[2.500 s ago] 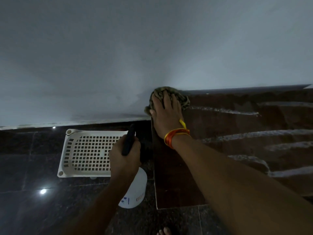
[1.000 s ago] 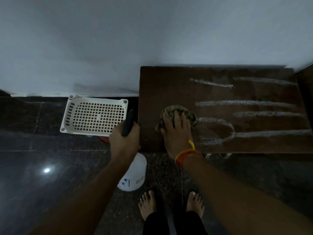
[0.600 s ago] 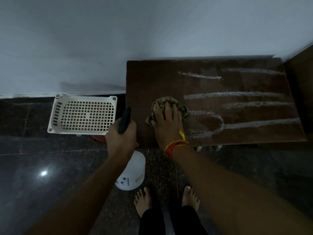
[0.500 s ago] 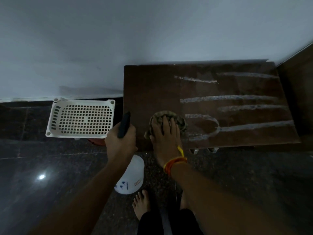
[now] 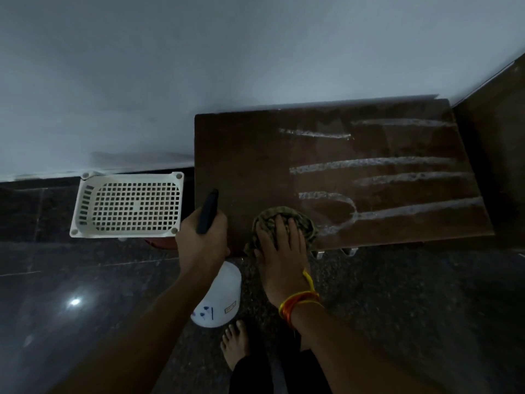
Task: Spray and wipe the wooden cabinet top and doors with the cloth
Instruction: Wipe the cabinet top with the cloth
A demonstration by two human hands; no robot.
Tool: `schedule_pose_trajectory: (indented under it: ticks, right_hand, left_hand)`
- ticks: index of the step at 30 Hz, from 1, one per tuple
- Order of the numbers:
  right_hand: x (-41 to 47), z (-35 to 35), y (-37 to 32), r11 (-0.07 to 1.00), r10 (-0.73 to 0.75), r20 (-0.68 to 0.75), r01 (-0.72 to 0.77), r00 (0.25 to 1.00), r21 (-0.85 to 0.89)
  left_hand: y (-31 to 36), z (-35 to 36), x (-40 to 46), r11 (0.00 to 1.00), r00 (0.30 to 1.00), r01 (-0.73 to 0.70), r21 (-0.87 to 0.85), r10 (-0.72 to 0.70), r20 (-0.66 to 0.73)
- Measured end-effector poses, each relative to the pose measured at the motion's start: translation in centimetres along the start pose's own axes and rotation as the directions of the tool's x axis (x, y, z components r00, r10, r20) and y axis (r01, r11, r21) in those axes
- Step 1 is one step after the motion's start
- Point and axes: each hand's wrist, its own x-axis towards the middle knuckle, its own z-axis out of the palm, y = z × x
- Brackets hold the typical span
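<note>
The dark wooden cabinet top point(image 5: 244, 155) fills the middle right, streaked with pale lines of spray foam point(image 5: 369, 163) on its right half. My right hand point(image 5: 279, 251) presses flat, fingers straight, on a crumpled olive cloth point(image 5: 304, 221) at the cabinet's front left edge. My left hand point(image 5: 203, 243) grips the black trigger head of a white spray bottle point(image 5: 220, 300), which hangs down in front of the cabinet's left corner. The cabinet doors are hidden below the top's front edge.
A white perforated plastic basket point(image 5: 85, 200) sits upturned on the dark glossy floor left of the cabinet. A pale wall point(image 5: 199, 66) runs behind. A dark wooden panel point(image 5: 500, 132) stands at the right. My bare foot point(image 5: 235, 342) shows below.
My right hand has dragged the cloth from the cabinet's back left corner toward the front edge. My left hand keeps the bottle in the same place beside the cabinet.
</note>
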Motion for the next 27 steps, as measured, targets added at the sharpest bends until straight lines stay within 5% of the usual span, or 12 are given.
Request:
schedule_pose_trajectory:
  ticks: [27]
  right_hand:
    - [6.8,-1.6,4.9,0.999,-0.043,0.011,0.043,0.999,0.014]
  left_hand:
    - [1.6,4.2,-1.0,0.999,0.998,0.039,-0.033,-0.037,0.046]
